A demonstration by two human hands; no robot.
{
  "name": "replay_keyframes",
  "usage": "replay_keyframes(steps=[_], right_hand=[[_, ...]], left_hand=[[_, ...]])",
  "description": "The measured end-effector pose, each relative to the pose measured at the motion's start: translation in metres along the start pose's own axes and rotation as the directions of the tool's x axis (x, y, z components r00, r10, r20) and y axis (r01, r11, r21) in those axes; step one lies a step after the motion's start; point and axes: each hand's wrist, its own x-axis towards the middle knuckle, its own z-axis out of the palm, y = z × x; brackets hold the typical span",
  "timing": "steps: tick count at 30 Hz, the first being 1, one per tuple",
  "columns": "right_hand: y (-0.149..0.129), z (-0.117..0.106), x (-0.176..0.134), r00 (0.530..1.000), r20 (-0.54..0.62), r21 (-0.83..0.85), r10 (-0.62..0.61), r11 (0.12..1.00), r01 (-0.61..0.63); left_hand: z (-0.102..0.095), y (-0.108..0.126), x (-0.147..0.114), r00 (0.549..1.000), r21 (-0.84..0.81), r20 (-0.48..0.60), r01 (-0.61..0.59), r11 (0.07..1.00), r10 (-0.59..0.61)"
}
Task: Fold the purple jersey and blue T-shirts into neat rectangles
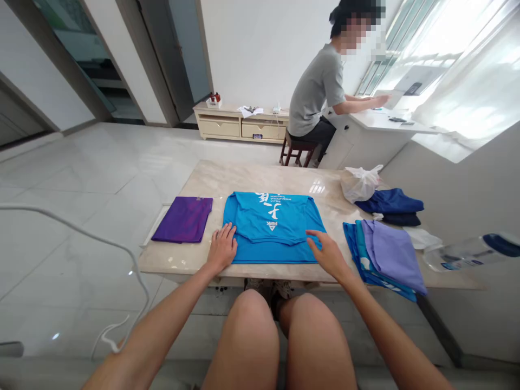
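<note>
A bright blue T-shirt (268, 252) with white lettering lies partly folded on the marble-topped table (195, 184) before my knees. Its upper part is turned down over a wider lower layer. My left hand (222, 246) rests flat on the shirt's left edge, fingers stretched out. Over the right side of the shirt, my right hand (325, 249) has thumb and fingers apart with nothing between them; whether it touches the cloth I cannot tell. To the left of the shirt lies a folded purple garment (183, 219).
Folded lavender and blue clothes (392, 254) are piled at the right, near dark blue garments (392, 203), a white plastic bag (361, 183) and a clear bottle (467, 253). A white cable (117, 244) hangs at left. Beyond, a person (319, 86) sits at a white desk (365, 124).
</note>
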Motion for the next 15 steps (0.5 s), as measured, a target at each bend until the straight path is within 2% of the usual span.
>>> replay_keyframes(steps=[3,6,10,15], right_hand=[[0.067,0.018,0.022,0.993,0.12,-0.268,-0.004,0.963,0.036],[0.105,0.032,0.021,0.976,0.216,-0.398,-0.012,0.912,0.099],[0.128,0.043,0.02,0.976,0.214,-0.465,-0.036,0.875,0.135],[0.141,0.052,0.038,0.981,0.194,-0.513,-0.021,0.85,0.12]], left_hand=[[0.003,-0.009,0.011,1.0,0.013,0.024,-0.017,1.0,0.017],[0.007,-0.022,0.03,0.999,0.032,0.047,-0.016,0.999,0.015],[0.01,-0.031,0.058,0.997,0.086,0.071,-0.03,0.996,0.024],[0.008,-0.03,0.081,0.987,0.156,0.157,-0.046,0.987,0.021]])
